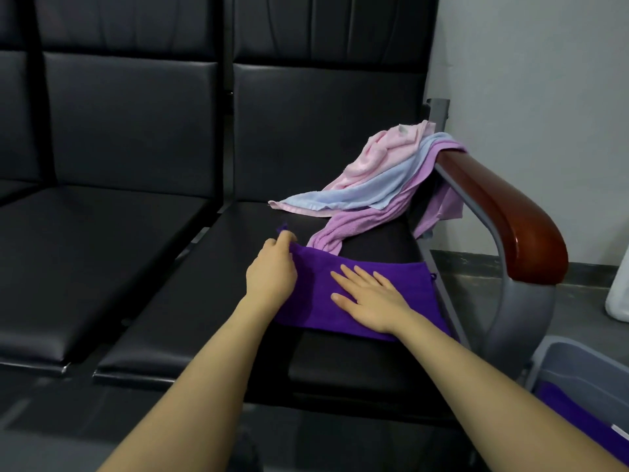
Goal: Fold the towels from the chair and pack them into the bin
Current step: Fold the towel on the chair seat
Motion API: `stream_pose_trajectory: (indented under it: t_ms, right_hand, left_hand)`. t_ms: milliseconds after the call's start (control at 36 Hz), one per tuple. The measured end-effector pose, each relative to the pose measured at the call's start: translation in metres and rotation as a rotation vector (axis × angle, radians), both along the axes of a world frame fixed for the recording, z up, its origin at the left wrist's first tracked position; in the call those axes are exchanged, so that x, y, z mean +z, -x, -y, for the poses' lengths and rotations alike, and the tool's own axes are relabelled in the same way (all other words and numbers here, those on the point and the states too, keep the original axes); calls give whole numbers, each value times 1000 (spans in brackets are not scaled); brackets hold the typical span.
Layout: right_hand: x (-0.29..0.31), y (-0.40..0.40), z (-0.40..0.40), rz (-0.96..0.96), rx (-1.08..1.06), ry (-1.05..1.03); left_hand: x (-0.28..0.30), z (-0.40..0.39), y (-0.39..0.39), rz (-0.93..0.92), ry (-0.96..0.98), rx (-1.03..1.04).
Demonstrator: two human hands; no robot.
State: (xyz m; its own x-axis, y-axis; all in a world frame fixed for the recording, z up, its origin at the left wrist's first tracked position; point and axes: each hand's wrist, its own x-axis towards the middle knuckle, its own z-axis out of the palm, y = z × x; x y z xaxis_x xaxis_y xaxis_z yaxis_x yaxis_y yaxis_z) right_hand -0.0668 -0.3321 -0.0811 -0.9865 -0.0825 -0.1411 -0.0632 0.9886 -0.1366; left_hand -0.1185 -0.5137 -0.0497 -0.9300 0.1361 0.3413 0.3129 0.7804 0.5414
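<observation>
Two hands | left hand [272, 270] fingers pinch purple towel [316, 301] | right hand [369, 296] flat | bin [585, 366] cropped

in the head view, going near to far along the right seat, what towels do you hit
purple towel → lilac towel → blue towel → pink towel

The chair seat [357, 240] looks like smooth black leatherette with a dull sheen. The armrest [503, 212] is glossy reddish-brown wood on a matt grey metal frame [510, 321]. The purple towel [401, 277] and the pastel towels [374, 185] are soft, nubby terry cloth. The bin [585, 366] is smooth grey plastic.
</observation>
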Motion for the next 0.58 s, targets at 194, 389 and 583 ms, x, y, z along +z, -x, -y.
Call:
stream_pose_trajectory:
  t_ms: [194,389,583]
  right_hand:
    - [3,7,12,5,-48,213]
    - [13,-5,-9,-407,-342,714]
    - [26,-41,-47,-638,-621,684]
  left_hand:
    - [25,-6,-12,54,-289,-18]
    - [43,-35,-32,180,-406,-212]
    - [34,-91,-65,300,-319,-456]
